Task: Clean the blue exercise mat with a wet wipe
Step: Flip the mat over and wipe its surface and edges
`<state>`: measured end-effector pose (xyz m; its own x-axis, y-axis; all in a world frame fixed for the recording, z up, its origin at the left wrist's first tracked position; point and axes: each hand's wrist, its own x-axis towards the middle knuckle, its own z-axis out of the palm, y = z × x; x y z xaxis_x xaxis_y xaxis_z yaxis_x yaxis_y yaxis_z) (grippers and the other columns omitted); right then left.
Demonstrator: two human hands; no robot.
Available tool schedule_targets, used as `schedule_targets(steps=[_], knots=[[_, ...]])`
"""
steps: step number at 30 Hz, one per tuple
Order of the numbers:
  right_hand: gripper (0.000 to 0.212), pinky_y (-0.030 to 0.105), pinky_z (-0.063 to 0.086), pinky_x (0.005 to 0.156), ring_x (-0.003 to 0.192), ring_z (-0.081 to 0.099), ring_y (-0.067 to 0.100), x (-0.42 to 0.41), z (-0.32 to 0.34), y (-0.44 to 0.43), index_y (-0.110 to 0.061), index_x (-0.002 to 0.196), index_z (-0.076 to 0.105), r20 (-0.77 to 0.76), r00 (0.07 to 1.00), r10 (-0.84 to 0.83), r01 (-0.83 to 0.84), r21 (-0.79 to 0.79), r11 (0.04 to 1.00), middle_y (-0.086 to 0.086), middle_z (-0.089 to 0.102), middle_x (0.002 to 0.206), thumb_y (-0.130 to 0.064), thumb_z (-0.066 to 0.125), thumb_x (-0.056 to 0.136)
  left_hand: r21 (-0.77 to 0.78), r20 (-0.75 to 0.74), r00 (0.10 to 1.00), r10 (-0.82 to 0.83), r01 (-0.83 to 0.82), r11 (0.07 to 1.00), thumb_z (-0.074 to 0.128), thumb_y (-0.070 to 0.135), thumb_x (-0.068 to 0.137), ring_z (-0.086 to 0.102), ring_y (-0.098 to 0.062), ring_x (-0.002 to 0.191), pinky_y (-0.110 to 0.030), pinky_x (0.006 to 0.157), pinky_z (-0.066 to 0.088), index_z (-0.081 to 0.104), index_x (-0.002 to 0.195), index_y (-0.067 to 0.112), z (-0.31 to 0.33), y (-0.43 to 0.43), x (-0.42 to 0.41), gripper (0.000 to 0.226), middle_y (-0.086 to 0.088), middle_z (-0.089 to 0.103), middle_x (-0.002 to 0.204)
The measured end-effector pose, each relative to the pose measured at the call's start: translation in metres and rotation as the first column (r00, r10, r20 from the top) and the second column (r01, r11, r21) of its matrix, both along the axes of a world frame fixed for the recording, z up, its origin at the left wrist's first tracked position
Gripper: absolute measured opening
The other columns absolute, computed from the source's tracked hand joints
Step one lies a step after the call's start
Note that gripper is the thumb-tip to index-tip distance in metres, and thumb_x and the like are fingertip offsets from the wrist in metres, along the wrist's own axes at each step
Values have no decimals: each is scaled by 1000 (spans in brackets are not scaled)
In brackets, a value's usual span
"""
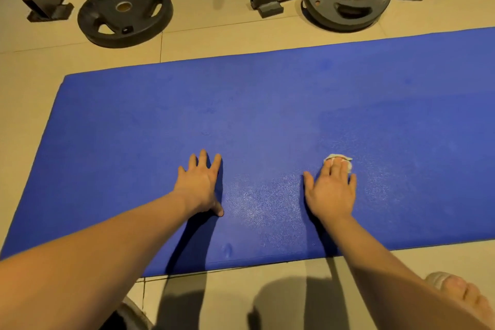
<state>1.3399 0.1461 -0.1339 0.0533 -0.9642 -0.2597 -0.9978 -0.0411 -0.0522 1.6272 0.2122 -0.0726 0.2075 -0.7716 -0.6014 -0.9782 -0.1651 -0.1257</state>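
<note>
At five o'clock, just off the near edge of the blue exercise mat, bare toes. Towards seven o'clock, the left hand, flat on the mat with fingers spread, probably bracing the body and pinning the mat down. At four o'clock, the right hand, fingers straight and close together, pressing the wet wipe under the fingertips for even contact; speckled sheen around it. Beyond, well apart from the mat, a weight plate at eleven o'clock.

Bare mat; weight plates beyond
</note>
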Motion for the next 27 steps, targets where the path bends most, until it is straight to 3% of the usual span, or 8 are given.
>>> schedule_targets(steps=[2, 4, 8, 12, 14, 17, 21, 27], knots=[[85, 56, 25, 119, 150, 21, 42, 28, 0, 20, 4, 154, 29, 33, 994, 100, -99, -37, 994, 26, 32, 158, -60, 21, 99, 84, 7, 1000, 2, -2, 996, 89, 71, 53, -2, -45, 154, -64, 119, 25, -19, 160, 23, -8, -8, 3, 160, -18, -14, 167], [87, 54, 24, 122, 152, 18, 41, 55, -1, 42, 2, 155, 28, 86, 971, 223, -218, -58, 974, 24, 29, 161, -62, 23, 98, 124, -24, 999, 28, -25, 992, 91, 66, 54, -13, -49, 152, -66, 119, 22, -27, 158, 20, -15, -13, 2, 163, -20, -25, 165], [83, 54, 22, 123, 155, 13, 36, 92, -2, 73, -2, 158, 27, 161, 888, 431, -429, -44, 902, 20, 22, 165, -61, 26, 98, 146, -12, 998, 58, -56, 988, 93, 60, 58, -20, -53, 149, -68, 119, 21, -32, 155, 17, -19, -15, -5, 164, -24, -31, 162], [75, 56, 16, 123, 156, 15, 25, 69, -2, 52, -12, 159, 28, 140, 786, 602, -603, -38, 797, 9, 26, 166, -59, 23, 101, 163, -9, 998, 66, -64, 985, 94, 58, 58, -20, -56, 148, -70, 118, 20, -33, 154, 16, -20, -18, -7, 165, -25, -30, 161], [72, 57, 19, 122, 154, 20, 24, 37, -1, 28, -14, 158, 30, 83, 847, 524, -523, -41, 851, 8, 31, 164, -59, 25, 101, 172, -12, 998, 67, -64, 983, 95, 56, 56, -18, -58, 148, -72, 117, 20, -33, 154, 14, -20, -20, -9, 166, -27, -29, 161], [75, 58, 21, 120, 152, 27, 27, -12, -1, -5, -10, 155, 34, -21, 962, 273, -274, -39, 961, 10, 33, 162, -59, 23, 99, 173, -8, 998, 70, -67, 983, 97, 54, 54, -17, -60, 147, -74, 115, 21, -33, 153, 12, -21, -22, -11, 168, -30, -28, 160], [87, 59, 29, 116, 149, 28, 36, 2, 3, -10, 1, 151, 38, 3, 997, 83, -83, -36, 996, 20, 38, 157, -65, 21, 96, 163, -21, 998, 64, -60, 985, 97, 54, 53, -17, -60, 147, -74, 115, 20, -32, 154, 12, -21, -21, -9, 169, -31, -28, 160], [83, 56, 29, 119, 152, 20, 41, 102, 0, 49, 1, 155, 32, 142, 906, 398, -395, -50, 917, 24, 29, 161, -58, 27, 98, 146, -31, 997, 68, -63, 987, 96, 57, 53, -20, -59, 147, -74, 116, 18, -33, 153, 15, -23, -19, -6, 170, -29, -29, 160]])
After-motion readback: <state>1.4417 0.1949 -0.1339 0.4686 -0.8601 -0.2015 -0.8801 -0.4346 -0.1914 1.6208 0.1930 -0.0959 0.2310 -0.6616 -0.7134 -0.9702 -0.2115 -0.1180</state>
